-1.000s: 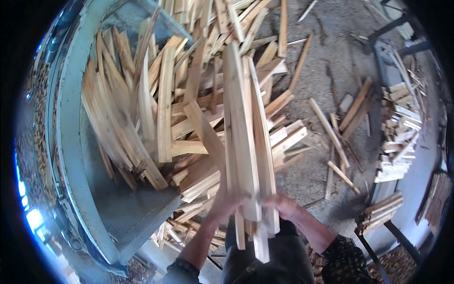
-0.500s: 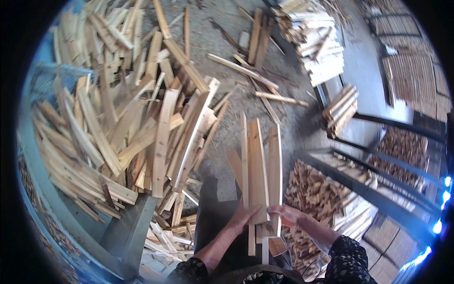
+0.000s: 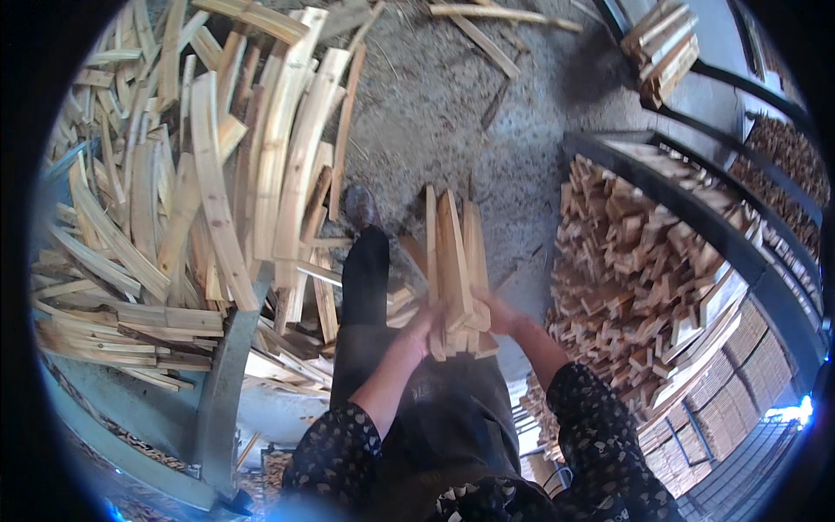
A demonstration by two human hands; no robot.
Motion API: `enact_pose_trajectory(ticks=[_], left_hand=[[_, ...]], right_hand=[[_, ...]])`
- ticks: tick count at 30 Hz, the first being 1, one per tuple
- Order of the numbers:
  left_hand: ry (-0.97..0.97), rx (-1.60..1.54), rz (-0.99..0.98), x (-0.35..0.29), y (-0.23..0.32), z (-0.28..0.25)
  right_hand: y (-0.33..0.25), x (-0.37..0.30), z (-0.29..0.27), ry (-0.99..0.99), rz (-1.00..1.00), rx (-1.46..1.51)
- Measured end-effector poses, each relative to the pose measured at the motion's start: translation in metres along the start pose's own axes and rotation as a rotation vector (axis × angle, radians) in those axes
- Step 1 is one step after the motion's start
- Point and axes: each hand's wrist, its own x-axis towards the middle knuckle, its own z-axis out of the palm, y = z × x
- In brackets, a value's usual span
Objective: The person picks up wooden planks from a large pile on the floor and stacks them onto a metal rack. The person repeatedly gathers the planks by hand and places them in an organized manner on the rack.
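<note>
Several pale wooden slats (image 3: pixel 453 261) stand in a loose bundle in front of my legs, their long ends pointing away from me. Gripping the bundle's left side is my left hand (image 3: pixel 424 327), slightly blurred. My right hand (image 3: pixel 494 311) is closed against the opposite side. The slats' near ends sit close together between both hands, while the far ends fan apart a little. My fingers are partly hidden by the wood.
A big heap of loose slats (image 3: pixel 204 174) lies in a blue metal bin (image 3: pixel 228 391) to the left. At the right a dark metal rack (image 3: pixel 696 217) holds densely stacked wood pieces (image 3: pixel 626 278). A small bundle (image 3: pixel 661 48) rests on bars at the upper right. My shoe (image 3: pixel 361 207) is on the dusty floor.
The view has tilted down toward my legs. Both hands still hold the slats, whose near ends are now more even and drawn closer together.
</note>
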Motion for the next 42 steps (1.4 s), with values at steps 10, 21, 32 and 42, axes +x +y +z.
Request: enact_pose_trajectory(ticks=[10,21,32,42], left_hand=[[-0.026,0.192,0.165,-0.072,-0.02,0.077],[-0.242,0.895,1.113,-0.184,-0.133,0.15],[-0.967,1.532,1.199,-0.231,-0.313,0.32],[-1.068,2.18,0.364,-0.045,-0.557,0.32]], right_hand=[[0.007,-0.084,0.023,-0.005,-0.13,-0.093],[0.005,-0.293,0.039,-0.812,-1.13,-0.879],[0.18,-0.505,-0.133,-0.158,-2.512,-0.985],[0.362,-0.491,-0.36,1.655,-1.357,-0.4]])
